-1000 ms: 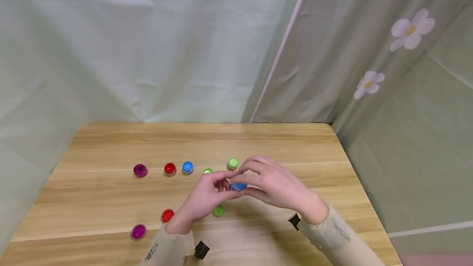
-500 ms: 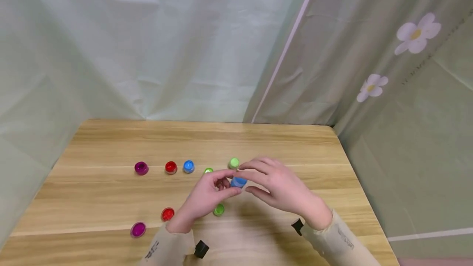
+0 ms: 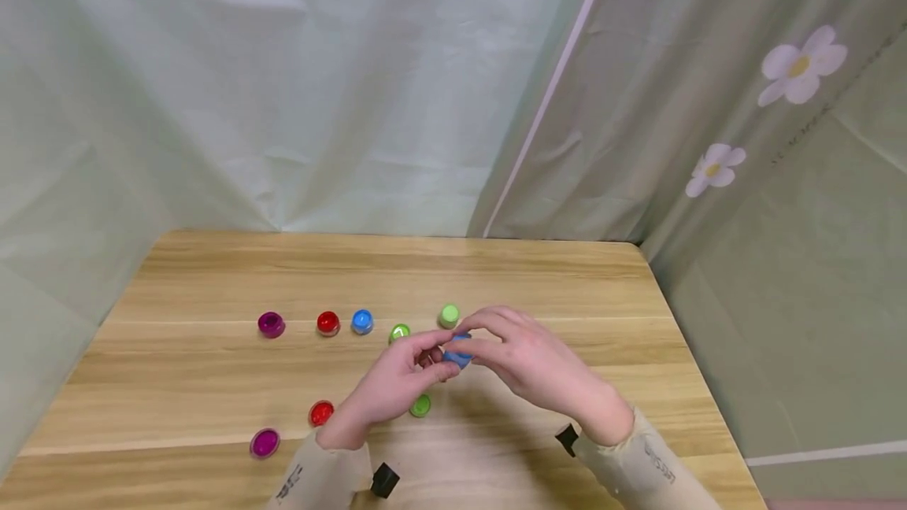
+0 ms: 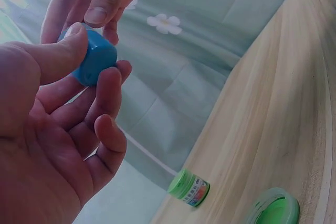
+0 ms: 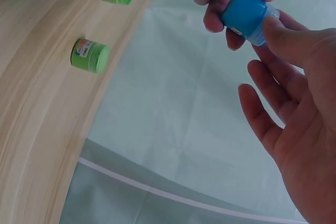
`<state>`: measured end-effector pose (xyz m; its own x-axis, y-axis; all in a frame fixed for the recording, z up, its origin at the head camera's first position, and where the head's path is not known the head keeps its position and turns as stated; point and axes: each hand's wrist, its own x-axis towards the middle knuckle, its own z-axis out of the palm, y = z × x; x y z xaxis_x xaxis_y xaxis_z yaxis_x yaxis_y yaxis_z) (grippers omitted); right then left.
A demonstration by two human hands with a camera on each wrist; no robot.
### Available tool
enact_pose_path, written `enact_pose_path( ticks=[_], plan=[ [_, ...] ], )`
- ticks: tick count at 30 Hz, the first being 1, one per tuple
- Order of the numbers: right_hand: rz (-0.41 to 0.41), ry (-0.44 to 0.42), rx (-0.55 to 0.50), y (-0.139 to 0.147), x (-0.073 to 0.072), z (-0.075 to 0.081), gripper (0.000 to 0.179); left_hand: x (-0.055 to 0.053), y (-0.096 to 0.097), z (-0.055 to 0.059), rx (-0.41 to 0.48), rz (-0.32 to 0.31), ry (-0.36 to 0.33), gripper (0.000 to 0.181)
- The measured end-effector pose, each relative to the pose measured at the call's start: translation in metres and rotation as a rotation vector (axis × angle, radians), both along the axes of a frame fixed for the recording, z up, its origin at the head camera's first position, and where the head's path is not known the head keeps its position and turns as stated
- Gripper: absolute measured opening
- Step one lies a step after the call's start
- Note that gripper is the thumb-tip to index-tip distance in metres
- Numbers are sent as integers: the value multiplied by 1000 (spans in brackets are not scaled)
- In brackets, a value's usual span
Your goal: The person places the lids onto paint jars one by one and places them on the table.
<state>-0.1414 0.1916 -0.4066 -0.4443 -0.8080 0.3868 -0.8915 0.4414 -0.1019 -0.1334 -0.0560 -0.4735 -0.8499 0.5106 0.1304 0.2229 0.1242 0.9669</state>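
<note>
A small blue paint jar [image 3: 456, 358] is held up over the table between both hands. My left hand [image 3: 395, 386] pinches the jar's blue body [image 4: 101, 59] between thumb and fingers. From the other side, my right hand [image 3: 534, 356] has its thumb and fingers on the jar's paler, translucent lid [image 5: 258, 34]. The jar lies tilted in the wrist views. Behind the hands stands a light green capped jar [image 3: 449, 315]. A green jar [image 3: 400, 332] is just beyond the left hand, and a green lid [image 3: 420, 405] lies nearer, below the left hand.
To the left, a purple jar [image 3: 271, 325], a red jar [image 3: 327, 324] and another blue jar [image 3: 362, 322] stand in a row. A red lid [image 3: 321, 413] and a purple lid [image 3: 265, 443] lie nearer on the wooden table [image 3: 177, 384]. A curtain [image 3: 319, 101] hangs behind.
Half a second ago the right thumb and fingers were spread off the jar; now they have closed on its lid again. The left hand keeps its hold.
</note>
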Motion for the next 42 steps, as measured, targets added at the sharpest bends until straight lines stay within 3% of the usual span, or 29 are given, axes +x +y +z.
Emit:
enact_pose_path(
  ticks=[9,14,18,25,30,37,42],
  plan=[
    [-97,-87,-30,2,0,-1,38,-3,1,2,-32,-13,-19,36],
    [-147,-143,-38,3,-1,-1,52,-5,5,1,-37,-6,-22,37],
    [-93,-129,-33,3,-2,1,48,-6,5,2,-14,-12,-5,36],
    [62,-14,26,-4,-8,10,37,-6,-2,6,61,-60,6,35],
    [64,10,14,-5,-10,11,34,-7,1,5,107,-61,0,36],
    [-14,-52,-50,-6,-7,3,44,-1,3,2,41,25,-51,33],
    [-27,-93,-58,-5,-5,5,43,2,1,-2,118,-17,-85,42]
  ],
)
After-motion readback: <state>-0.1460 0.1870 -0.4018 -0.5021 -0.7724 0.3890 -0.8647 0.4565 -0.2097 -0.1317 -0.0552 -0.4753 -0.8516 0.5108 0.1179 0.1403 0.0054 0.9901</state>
